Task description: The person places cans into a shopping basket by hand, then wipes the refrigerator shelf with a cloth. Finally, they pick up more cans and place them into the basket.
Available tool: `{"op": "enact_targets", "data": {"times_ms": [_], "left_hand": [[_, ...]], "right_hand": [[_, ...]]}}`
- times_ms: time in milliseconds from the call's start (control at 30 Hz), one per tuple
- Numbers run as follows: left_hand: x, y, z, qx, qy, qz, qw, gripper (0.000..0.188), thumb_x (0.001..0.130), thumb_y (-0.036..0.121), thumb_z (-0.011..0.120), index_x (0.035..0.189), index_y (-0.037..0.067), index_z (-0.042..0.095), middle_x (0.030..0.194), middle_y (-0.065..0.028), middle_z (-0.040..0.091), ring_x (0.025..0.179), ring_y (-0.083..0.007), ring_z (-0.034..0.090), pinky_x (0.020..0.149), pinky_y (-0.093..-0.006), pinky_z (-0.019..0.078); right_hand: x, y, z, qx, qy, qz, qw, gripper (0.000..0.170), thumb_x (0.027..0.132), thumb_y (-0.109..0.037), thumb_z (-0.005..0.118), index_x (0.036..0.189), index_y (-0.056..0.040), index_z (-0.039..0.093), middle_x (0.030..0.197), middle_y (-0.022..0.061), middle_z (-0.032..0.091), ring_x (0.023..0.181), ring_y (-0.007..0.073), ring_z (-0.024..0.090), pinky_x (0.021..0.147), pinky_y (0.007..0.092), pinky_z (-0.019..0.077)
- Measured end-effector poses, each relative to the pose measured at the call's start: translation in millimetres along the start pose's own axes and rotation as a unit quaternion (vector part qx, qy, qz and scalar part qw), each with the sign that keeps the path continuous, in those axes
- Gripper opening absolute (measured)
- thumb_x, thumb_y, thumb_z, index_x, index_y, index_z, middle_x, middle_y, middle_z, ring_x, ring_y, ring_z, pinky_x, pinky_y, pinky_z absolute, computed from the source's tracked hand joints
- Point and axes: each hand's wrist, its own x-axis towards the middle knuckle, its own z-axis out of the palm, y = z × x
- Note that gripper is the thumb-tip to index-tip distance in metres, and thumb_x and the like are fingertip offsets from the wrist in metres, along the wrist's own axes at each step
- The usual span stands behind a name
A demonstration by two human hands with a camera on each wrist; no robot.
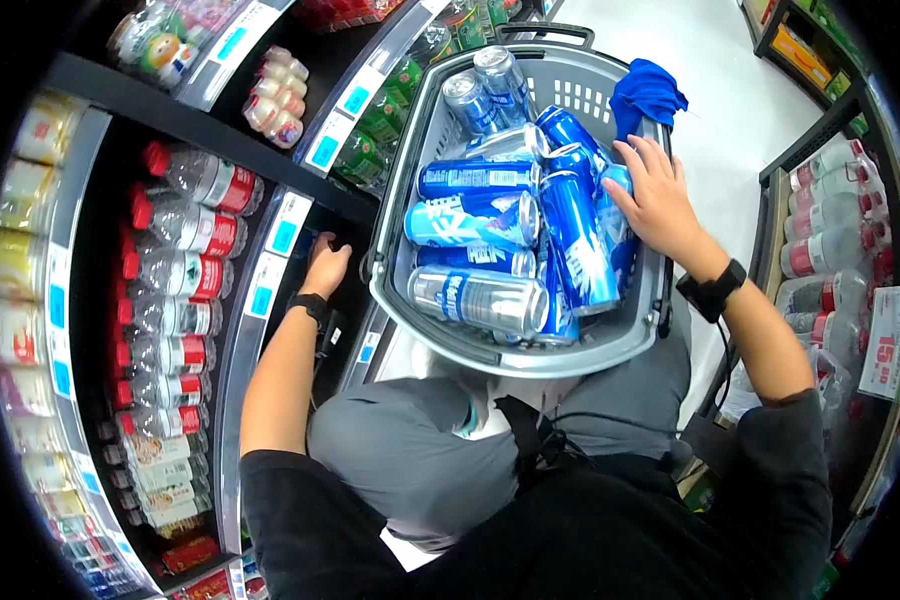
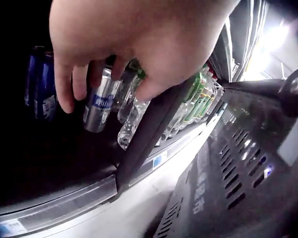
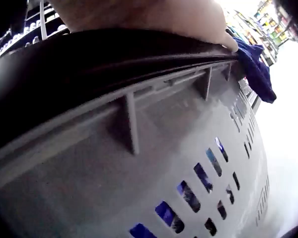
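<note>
A dark shelf (image 2: 54,171) flanks a grey basket (image 1: 560,366). The right hand (image 1: 662,205) rests on the basket's rim, fingers spread; the left hand (image 1: 326,270) is inside the shelf, fingers apart — whether they touch anything, I cannot tell. A blue cloth (image 1: 647,92) drapes the rim. Cans (image 1: 580,240) fill the basket; one silver can (image 2: 97,110) stands on the shelf — just by the left fingers.
</note>
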Motion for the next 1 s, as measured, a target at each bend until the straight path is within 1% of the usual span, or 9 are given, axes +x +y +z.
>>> {"op": "enact_targets", "data": {"times_ms": [33, 100, 233, 300, 333, 400, 433, 533, 1000], "left_hand": [[9, -4, 7, -0.024, 0.041, 0.000, 0.999, 0.056, 0.084, 0.024, 0.061, 0.131, -0.004, 0.049, 0.130, -0.0285, 0.054, 0.123, -0.0390, 0.052, 0.103, -0.0411, 0.0419], [24, -16, 26, -0.018, 0.034, -0.038, 0.999, 0.061, 0.085, 0.023, 0.064, 0.137, -0.001, 0.044, 0.136, -0.0270, 0.051, 0.129, -0.0385, 0.047, 0.107, -0.0426, 0.0383], [58, -34, 62, 0.022, 0.147, -0.017, 0.989, 0.080, 0.083, 0.024, 0.070, 0.148, 0.006, 0.028, 0.147, -0.0261, 0.038, 0.141, -0.0434, 0.028, 0.117, -0.0480, 0.0237], [77, -41, 71, 0.072, 0.202, 0.048, 0.976, 0.075, 0.082, 0.029, 0.071, 0.144, 0.005, 0.037, 0.148, -0.0252, 0.035, 0.142, -0.0439, 0.024, 0.116, -0.0489, 0.0240], [88, -40, 73, 0.069, 0.203, 0.047, 0.976, 0.075, 0.082, 0.029, 0.071, 0.144, 0.005, 0.037, 0.148, -0.0252, 0.035, 0.142, -0.0439, 0.024, 0.116, -0.0489, 0.0240], [106, -41, 70, 0.222, 0.195, 0.107, 0.949, 0.065, 0.081, 0.038, 0.070, 0.133, 0.003, 0.052, 0.141, -0.0247, 0.045, 0.137, -0.0432, 0.035, 0.114, -0.0480, 0.0280], [112, -41, 68, 0.222, 0.197, 0.106, 0.949, 0.065, 0.081, 0.038, 0.070, 0.133, 0.003, 0.052, 0.141, -0.0247, 0.045, 0.137, -0.0432, 0.035, 0.114, -0.0480, 0.0280], [128, -42, 57, 0.053, 0.217, 0.100, 0.970, 0.046, 0.085, 0.042, 0.064, 0.112, 0.004, 0.063, 0.111, -0.0239, 0.064, 0.111, -0.0414, 0.058, 0.096, -0.0490, 0.0464], [145, -46, 47, 0.143, 0.159, 0.095, 0.972, 0.043, 0.086, 0.037, 0.064, 0.113, 0.004, 0.062, 0.115, -0.0240, 0.061, 0.112, -0.0418, 0.057, 0.094, -0.0497, 0.0469]], "right_hand": [[2, -1, 1, 0.030, 0.012, 0.013, 0.999, 0.053, 0.096, -0.038, 0.055, 0.135, -0.0040, 0.048, 0.138, 0.0188, 0.048, 0.134, 0.0352, 0.040, 0.109, 0.0528, 0.0281], [8, -1, 1, 0.056, 0.019, 0.017, 0.998, 0.053, 0.096, -0.038, 0.054, 0.135, -0.0030, 0.048, 0.138, 0.0189, 0.048, 0.134, 0.0352, 0.040, 0.110, 0.0525, 0.0271], [11, -7, -8, 0.063, -0.003, 0.043, 0.997, 0.053, 0.096, -0.037, 0.054, 0.135, -0.0014, 0.048, 0.137, 0.0183, 0.049, 0.133, 0.0355, 0.041, 0.110, 0.0524, 0.0270], [10, -8, -7, 0.045, -0.017, 0.044, 0.998, 0.053, 0.096, -0.036, 0.055, 0.135, -0.0017, 0.049, 0.137, 0.0183, 0.049, 0.132, 0.0358, 0.041, 0.110, 0.0525, 0.0267], [11, -8, -9, 0.056, -0.018, 0.045, 0.997, 0.052, 0.095, -0.036, 0.056, 0.135, -0.0020, 0.049, 0.137, 0.0181, 0.049, 0.132, 0.0358, 0.041, 0.111, 0.0529, 0.0262], [10, -10, -9, 0.045, -0.021, 0.050, 0.998, 0.053, 0.095, -0.036, 0.056, 0.135, -0.0020, 0.049, 0.137, 0.0180, 0.049, 0.132, 0.0358, 0.041, 0.111, 0.0527, 0.0261], [11, -11, -10, 0.037, -0.023, 0.057, 0.997, 0.053, 0.095, -0.036, 0.056, 0.135, -0.0021, 0.049, 0.137, 0.0178, 0.049, 0.132, 0.0357, 0.041, 0.111, 0.0525, 0.0260], [11, -11, -10, 0.044, -0.018, 0.057, 0.997, 0.053, 0.094, -0.036, 0.057, 0.134, -0.0021, 0.050, 0.137, 0.0177, 0.050, 0.132, 0.0360, 0.041, 0.111, 0.0526, 0.0262], [11, -11, -10, 0.038, -0.018, 0.061, 0.997, 0.052, 0.093, -0.037, 0.058, 0.131, -0.0021, 0.053, 0.134, 0.0175, 0.053, 0.131, 0.0355, 0.043, 0.109, 0.0535, 0.0289]]}}
